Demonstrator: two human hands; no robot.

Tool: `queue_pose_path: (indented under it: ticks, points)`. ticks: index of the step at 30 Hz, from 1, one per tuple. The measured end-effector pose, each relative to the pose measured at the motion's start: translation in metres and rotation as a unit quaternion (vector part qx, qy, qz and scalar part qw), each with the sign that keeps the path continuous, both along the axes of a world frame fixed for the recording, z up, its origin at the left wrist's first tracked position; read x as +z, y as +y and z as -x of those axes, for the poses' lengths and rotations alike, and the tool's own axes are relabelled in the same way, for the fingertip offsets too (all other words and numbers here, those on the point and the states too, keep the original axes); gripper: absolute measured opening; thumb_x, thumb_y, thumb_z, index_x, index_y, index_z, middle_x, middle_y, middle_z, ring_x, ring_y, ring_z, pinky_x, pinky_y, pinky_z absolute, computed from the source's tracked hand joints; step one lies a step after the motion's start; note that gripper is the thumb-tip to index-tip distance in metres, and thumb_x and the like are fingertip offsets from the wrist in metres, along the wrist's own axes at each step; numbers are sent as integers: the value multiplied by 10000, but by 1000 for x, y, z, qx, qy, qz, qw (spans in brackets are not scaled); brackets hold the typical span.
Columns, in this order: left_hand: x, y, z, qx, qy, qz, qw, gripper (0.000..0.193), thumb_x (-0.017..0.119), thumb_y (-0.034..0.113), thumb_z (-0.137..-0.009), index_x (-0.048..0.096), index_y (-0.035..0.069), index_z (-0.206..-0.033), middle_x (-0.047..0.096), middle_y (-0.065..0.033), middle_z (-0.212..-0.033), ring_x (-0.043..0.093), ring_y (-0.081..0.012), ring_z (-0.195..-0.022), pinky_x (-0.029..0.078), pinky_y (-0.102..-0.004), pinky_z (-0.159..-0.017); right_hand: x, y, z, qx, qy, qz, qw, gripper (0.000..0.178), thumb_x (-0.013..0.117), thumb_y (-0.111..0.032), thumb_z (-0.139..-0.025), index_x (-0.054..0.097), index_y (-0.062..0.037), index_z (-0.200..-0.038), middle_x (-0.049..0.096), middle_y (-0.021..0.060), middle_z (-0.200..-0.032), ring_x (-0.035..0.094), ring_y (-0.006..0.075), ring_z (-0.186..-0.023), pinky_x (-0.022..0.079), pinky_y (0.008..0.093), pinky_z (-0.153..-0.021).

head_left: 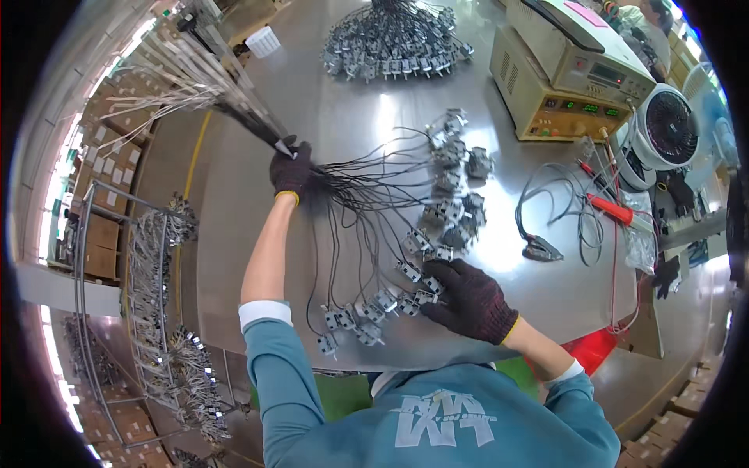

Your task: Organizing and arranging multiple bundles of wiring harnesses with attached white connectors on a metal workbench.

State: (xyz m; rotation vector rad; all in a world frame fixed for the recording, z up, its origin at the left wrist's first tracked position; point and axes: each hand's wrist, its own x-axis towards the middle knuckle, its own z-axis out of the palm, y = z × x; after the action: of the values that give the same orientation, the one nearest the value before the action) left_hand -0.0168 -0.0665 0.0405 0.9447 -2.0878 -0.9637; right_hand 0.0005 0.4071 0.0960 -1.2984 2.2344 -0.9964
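Note:
My left hand (290, 168), in a dark knit glove with a yellow cuff, is closed around a thick bundle of thin black cables (363, 179). Beyond that fist, the bundle's pale wire ends (175, 86) reach over the table's left side. On the near side the cables fan out to the right and toward me, each ending in a small grey metal part (449, 210). These parts lie in a curved band on the metal table. My gloved right hand (472, 303) is low over the band, thumb and fingers on either side of a small metal part (426, 295).
A heap of similar parts (394, 47) lies at the far middle. Two stacked bench instruments (577, 70) and a fan (667, 129) stand at the right, near test leads (612, 209) and a grey connector (541, 249). Left of the table, a metal rack (160, 273) holds hanging cables.

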Motion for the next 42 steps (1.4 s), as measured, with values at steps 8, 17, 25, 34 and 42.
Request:
queue_pose_path:
  ticks: [8, 17, 25, 34, 42]
  points:
    - [65, 38, 60, -122, -455, 115, 875, 673, 655, 566, -932, 690, 3, -1298, 715, -305, -1334, 677, -453, -1283, 512, -508, -1120, 2, -9, -17, 22, -17, -12, 1000, 782, 874, -376, -880, 547, -125, -1543, 682, 200, -1215, 719, 427, -1006, 592, 539, -864]
    - [107, 153, -82, -276, -79, 352, 891, 370, 711, 266, -957, 741, 76, -1273, 756, -147, -1179, 701, -384, -1074, 524, -522, -1002, -4, 3, -1, -74, -72, 48, 993, 584, 850, -290, -938, 648, -76, -1442, 792, 163, -1086, 801, 310, -936, 636, 419, -807]
    - [91, 265, -149, -336, -95, 296, 889, 808, 862, 364, -774, 588, -25, -1427, 650, -270, -1296, 608, -495, -1206, 462, -597, -1072, 8, -18, -22, -81, 3, 42, 996, 511, 797, -326, -969, 657, -112, -1411, 772, 162, -890, 770, 366, -751, 597, 472, -649]
    - [90, 256, -102, -353, -261, 317, 841, 1104, 899, 457, -672, 466, -45, -1555, 639, -237, -1310, 597, -431, -1232, 417, -523, -1117, -9, -39, -9, -69, 19, -32, 997, 370, 618, -357, -1072, 651, -166, -1388, 757, 210, -856, 740, 413, -740, 577, 534, -666]
    - [99, 235, -101, -410, -315, 175, 838, 1173, 964, 432, -590, 489, -5, -1569, 774, -156, -1052, 696, -408, -1095, 480, -518, -1085, -26, -20, 3, -57, -38, 74, 995, 365, 602, -388, -1071, 678, -174, -1357, 764, 188, -882, 748, 422, -811, 577, 550, -715]
